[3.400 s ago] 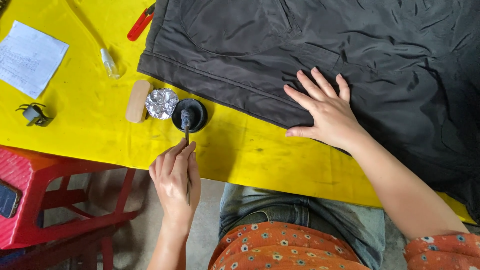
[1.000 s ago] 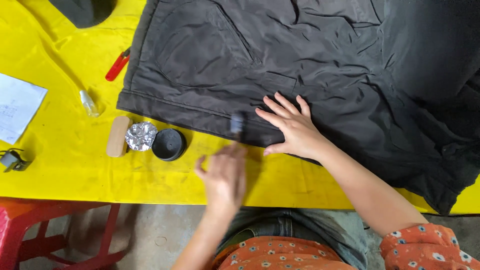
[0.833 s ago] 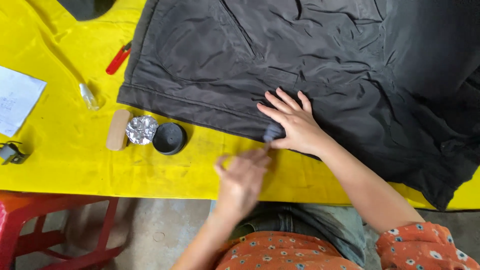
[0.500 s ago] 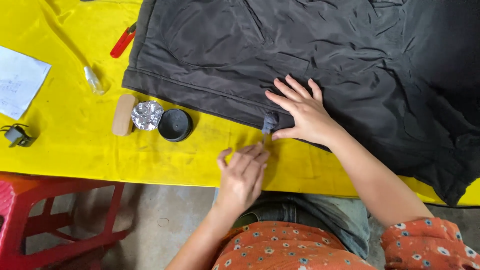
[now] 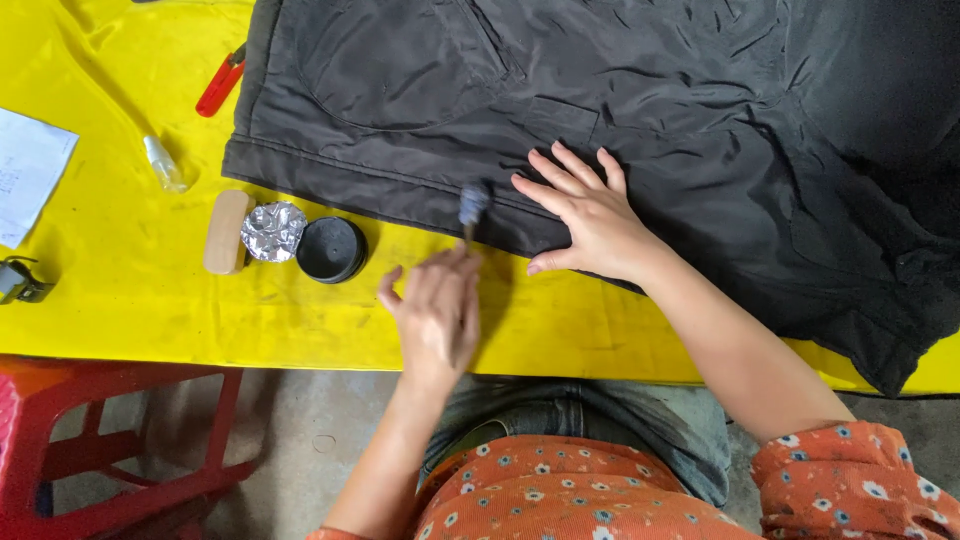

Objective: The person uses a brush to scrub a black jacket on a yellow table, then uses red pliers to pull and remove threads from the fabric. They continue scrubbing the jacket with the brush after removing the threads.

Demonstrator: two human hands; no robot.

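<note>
Jacket lies flat on the yellow surface; right hand presses its hem, open, left hand pinching a brush there (blurred). Dabbing looks barely begun.

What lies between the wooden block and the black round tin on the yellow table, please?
A crumpled foil piece lies between the wooden block and black tin, seen in the head view.

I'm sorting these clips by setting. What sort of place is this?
Probably a small garment workshop: a dark jacket lies spread on a yellow-covered worktable, the left hand holds a small brush at its hem, and a red plastic stool stands alongside.
</note>
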